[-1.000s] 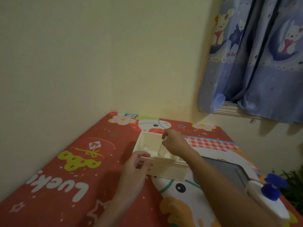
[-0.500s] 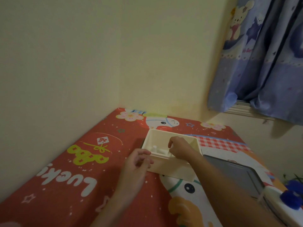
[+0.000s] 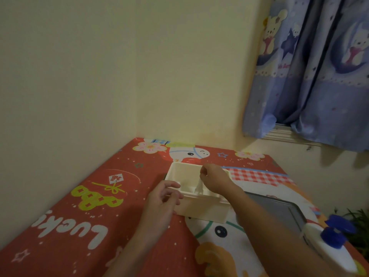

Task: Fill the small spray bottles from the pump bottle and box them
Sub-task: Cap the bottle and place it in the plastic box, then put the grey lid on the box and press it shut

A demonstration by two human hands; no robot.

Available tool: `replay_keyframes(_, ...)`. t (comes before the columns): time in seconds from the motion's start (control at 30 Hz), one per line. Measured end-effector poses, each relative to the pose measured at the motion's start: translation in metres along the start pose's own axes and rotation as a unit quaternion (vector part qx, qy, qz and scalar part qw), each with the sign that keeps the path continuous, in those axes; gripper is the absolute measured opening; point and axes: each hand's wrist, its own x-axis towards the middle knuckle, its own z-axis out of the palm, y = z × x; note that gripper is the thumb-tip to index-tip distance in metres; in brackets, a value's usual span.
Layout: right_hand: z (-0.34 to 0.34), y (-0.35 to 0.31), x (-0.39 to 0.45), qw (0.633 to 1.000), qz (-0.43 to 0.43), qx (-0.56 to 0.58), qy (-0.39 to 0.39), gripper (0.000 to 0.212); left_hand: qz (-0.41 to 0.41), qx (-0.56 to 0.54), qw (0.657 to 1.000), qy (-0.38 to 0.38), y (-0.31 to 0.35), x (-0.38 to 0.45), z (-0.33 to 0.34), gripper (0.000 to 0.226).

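Note:
A cream open box (image 3: 201, 209) sits on the red cartoon table cover. My right hand (image 3: 216, 179) hovers over the box's middle with its fingers pinched together. A small clear spray bottle (image 3: 198, 187) hangs roughly upright inside the box just below those fingers, blurred, and looks held by its top. My left hand (image 3: 162, 202) is at the box's front-left corner with fingers spread, its fingertips against the rim and front wall. The white pump bottle (image 3: 333, 254) with a blue pump head lies at the lower right, partly behind my right forearm.
A grey flat tray (image 3: 279, 210) lies right of the box, under my right forearm. The table stands in a wall corner, with walls along its left and far sides. A blue curtain (image 3: 311, 76) hangs at the upper right, and a green plant (image 3: 357, 218) is past the right edge.
My right hand dipped down into the box, then rose again with the small bottle below its fingers. My left hand has loosened from the box corner. The camera shifted slightly.

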Motion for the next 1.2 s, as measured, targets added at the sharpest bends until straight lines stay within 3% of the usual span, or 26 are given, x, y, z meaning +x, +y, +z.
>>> replay_keyframes(0.23, -0.044, 0.003, -0.017, 0.991, -0.021, 0.033, 0.126, 0.018, 0.009, 0.013, 1.0, -0.023, 0.013, 0.005, 0.019, 0.02)
replay_keyframes(0.5, -0.098, 0.01, -0.038, 0.985, 0.008, 0.066, 0.161, 0.018, 0.017, 0.004, 0.999, -0.048, 0.025, 0.001, 0.045, 0.019)
replay_keyframes(0.63, -0.148, 0.016, -0.05, 0.97, 0.058, 0.149, 0.181, 0.019, 0.01, -0.006, 0.997, -0.075, 0.029, 0.002, 0.065, 0.017)
replay_keyframes(0.87, -0.211, 0.088, -0.076, 0.916, 0.19, 0.303, 0.182, 0.02, -0.052, 0.039, 0.975, -0.214, 0.016, 0.001, 0.112, 0.015)
replay_keyframes(1.1, -0.162, 0.18, -0.11, 0.899, 0.371, 0.218, 0.078, 0.023, -0.134, 0.081, 0.941, -0.3, 0.002, -0.012, 0.163, 0.053)
replay_keyframes(1.2, -0.133, 0.197, -0.124, 0.892, 0.407, 0.194, 0.029, 0.011, -0.147, 0.089, 0.93, -0.324, 0.003, -0.019, 0.183, 0.033)
